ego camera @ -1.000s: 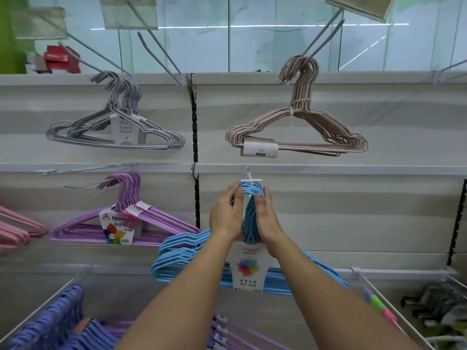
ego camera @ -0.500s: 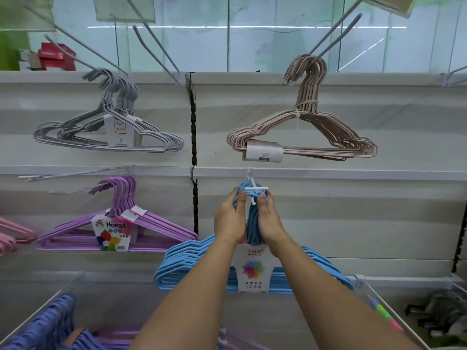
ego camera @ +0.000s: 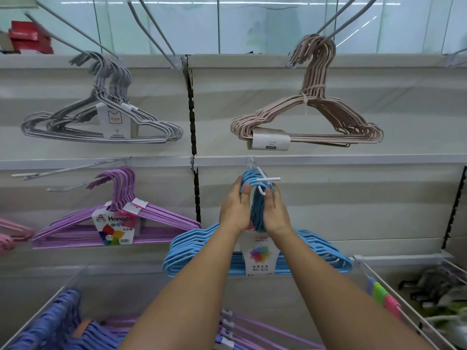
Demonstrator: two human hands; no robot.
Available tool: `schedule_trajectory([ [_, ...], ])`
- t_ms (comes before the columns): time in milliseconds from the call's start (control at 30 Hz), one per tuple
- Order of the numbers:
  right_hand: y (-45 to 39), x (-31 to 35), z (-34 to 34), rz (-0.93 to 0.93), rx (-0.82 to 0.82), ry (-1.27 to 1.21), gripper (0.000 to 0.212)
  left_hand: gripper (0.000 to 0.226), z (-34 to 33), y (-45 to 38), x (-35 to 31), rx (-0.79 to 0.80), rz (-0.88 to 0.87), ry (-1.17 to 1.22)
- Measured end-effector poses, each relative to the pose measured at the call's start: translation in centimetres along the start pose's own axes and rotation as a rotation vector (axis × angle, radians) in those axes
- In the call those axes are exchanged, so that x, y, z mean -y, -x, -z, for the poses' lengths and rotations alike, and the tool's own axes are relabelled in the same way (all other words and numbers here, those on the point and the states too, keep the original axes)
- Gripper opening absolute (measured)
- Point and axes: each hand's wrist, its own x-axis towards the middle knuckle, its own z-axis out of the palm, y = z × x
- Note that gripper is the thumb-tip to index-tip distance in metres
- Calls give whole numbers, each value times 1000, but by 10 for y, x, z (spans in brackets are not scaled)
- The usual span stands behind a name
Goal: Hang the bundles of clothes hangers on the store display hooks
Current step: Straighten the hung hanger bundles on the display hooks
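A bundle of blue hangers with a white label card hangs in front of the lower wall panel. My left hand and my right hand grip its bunched necks from either side. The blue hook tops sit around the white display hook, whose crossbar tip pokes out in front of them. Whether the bundle's weight rests on the hook I cannot tell.
Grey hangers and beige hangers hang on upper hooks; purple hangers hang lower left, beside bare hooks. Pink hangers are at the left edge. Bins below hold dark blue hangers and purple hangers.
Both hands stayed on the blue bundle's necks and shifted slightly up and right, bringing the hook tops further over the white display hook. The view moved closer to the wall.
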Motion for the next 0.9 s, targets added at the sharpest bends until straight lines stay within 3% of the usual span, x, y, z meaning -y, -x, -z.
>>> schedule_trajectory([
  [200, 38, -13, 1, 123, -62, 359, 40, 54, 17, 27, 18, -60, 71, -173],
  [400, 66, -19, -12, 342, -355, 526, 30, 52, 58, 53, 45, -200, 193, -295],
  [500, 71, -13, -31, 469, -403, 572, 30, 47, 87, 60, 56, -288, 204, -313],
  [667, 76, 17, -86, 522, -224, 599, 40, 47, 152, 55, 78, -405, 228, -348],
  [900, 66, 54, -189, 444, 94, 664, 29, 40, 257, 20, 127, -493, 286, -443],
])
